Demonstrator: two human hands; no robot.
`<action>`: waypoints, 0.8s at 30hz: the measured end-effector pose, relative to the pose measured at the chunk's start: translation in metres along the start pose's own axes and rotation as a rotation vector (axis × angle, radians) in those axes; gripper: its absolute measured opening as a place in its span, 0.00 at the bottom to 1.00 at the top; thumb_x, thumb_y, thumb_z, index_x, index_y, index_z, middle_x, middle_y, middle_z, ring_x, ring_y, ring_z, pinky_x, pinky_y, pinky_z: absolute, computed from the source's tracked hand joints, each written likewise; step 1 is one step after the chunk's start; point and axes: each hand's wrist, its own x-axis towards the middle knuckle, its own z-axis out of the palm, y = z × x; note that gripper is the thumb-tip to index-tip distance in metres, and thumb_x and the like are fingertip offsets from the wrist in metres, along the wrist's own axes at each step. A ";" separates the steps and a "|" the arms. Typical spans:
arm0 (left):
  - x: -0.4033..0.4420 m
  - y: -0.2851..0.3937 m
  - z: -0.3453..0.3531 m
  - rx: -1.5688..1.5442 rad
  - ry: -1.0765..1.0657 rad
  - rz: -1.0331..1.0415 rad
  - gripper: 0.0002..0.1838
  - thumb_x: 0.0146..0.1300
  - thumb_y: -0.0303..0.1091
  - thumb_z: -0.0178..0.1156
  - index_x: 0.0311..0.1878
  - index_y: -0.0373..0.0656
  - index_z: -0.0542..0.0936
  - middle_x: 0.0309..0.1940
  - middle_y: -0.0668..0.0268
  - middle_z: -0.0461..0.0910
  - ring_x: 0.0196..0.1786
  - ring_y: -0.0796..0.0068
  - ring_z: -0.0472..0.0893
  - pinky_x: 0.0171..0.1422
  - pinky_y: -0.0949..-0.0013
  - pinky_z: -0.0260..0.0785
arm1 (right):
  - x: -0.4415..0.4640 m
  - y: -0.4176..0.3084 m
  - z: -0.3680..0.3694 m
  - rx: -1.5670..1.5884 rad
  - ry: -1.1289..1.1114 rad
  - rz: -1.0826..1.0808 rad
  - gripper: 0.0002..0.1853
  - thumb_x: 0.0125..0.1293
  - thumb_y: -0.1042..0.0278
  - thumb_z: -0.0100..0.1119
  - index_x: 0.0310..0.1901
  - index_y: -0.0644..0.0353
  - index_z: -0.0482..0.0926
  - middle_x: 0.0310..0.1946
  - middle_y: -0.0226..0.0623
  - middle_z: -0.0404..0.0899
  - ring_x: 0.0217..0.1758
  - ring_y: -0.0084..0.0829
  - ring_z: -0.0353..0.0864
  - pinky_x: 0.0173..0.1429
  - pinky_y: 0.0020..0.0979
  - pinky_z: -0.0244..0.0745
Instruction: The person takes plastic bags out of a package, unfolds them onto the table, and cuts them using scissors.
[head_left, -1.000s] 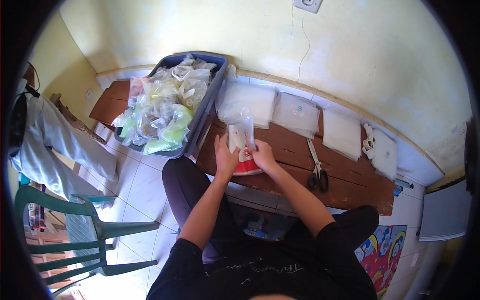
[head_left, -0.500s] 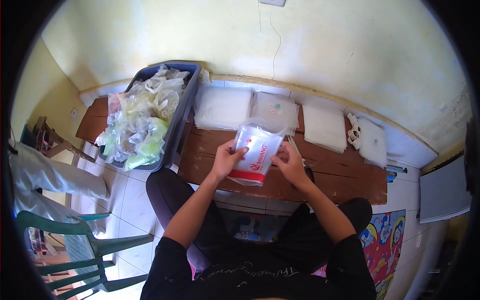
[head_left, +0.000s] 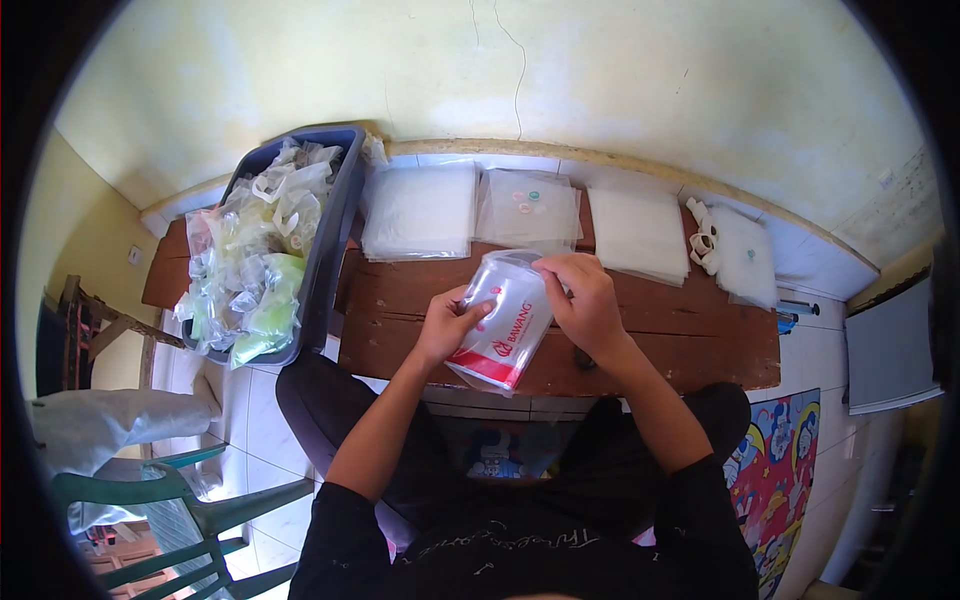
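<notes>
A clear plastic bag (head_left: 520, 302) printed in red with "BAWANG" and a red band at its lower end is held tilted over the brown wooden bench (head_left: 665, 340). My left hand (head_left: 452, 325) grips its left edge, thumb on the front face. At the upper right corner, my right hand (head_left: 582, 300) pinches the bag near its top edge. Behind the bag lie a stack of clear plastic sheets or bags (head_left: 418, 212) and another stack (head_left: 527, 212) with small coloured stickers on top.
At the left stands a dark tub (head_left: 347, 190) heaped with crumpled plastic bags (head_left: 265, 240). Further right are a whitish plastic stack (head_left: 638, 232), white rolls (head_left: 703, 245) and a last stack (head_left: 742, 258). A green chair (head_left: 215, 515) is at lower left, a colourful mat (head_left: 785, 470) at right.
My right hand has moved from the bag's right side up to its top corner. The bag is turned a little and its print shows flatter. The head view has shifted slightly.
</notes>
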 end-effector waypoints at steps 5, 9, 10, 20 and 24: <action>-0.003 -0.002 0.003 0.041 -0.060 0.008 0.11 0.66 0.32 0.64 0.49 0.36 0.82 0.33 0.70 0.83 0.34 0.85 0.78 0.38 0.76 0.73 | -0.011 0.016 0.010 -0.073 -0.120 0.110 0.07 0.58 0.77 0.60 0.39 0.64 0.82 0.36 0.45 0.84 0.40 0.45 0.82 0.46 0.38 0.76; -0.003 -0.006 0.004 0.050 -0.151 0.010 0.11 0.67 0.32 0.63 0.47 0.36 0.83 0.33 0.70 0.82 0.35 0.86 0.77 0.39 0.77 0.72 | -0.010 0.013 0.003 0.010 -0.310 0.254 0.08 0.55 0.77 0.62 0.38 0.66 0.82 0.33 0.47 0.83 0.36 0.45 0.83 0.43 0.37 0.76; -0.003 -0.006 0.004 0.040 -0.192 0.009 0.10 0.67 0.33 0.63 0.46 0.36 0.83 0.33 0.71 0.82 0.36 0.86 0.77 0.40 0.77 0.71 | -0.012 0.016 0.004 -0.070 -0.340 0.188 0.09 0.55 0.77 0.63 0.38 0.66 0.82 0.32 0.48 0.83 0.34 0.44 0.83 0.41 0.36 0.77; -0.004 -0.008 0.005 0.090 -0.202 -0.019 0.11 0.71 0.36 0.58 0.43 0.37 0.83 0.31 0.73 0.80 0.34 0.87 0.75 0.40 0.76 0.70 | -0.012 0.003 0.003 0.194 -0.457 0.374 0.10 0.51 0.77 0.67 0.37 0.67 0.82 0.29 0.47 0.83 0.33 0.43 0.83 0.41 0.36 0.77; -0.005 -0.009 0.002 0.086 -0.197 0.026 0.11 0.72 0.35 0.57 0.43 0.37 0.83 0.31 0.73 0.80 0.35 0.87 0.75 0.40 0.76 0.70 | -0.014 -0.008 0.008 0.143 -0.386 0.219 0.08 0.52 0.76 0.66 0.35 0.67 0.81 0.29 0.48 0.82 0.32 0.45 0.83 0.39 0.37 0.77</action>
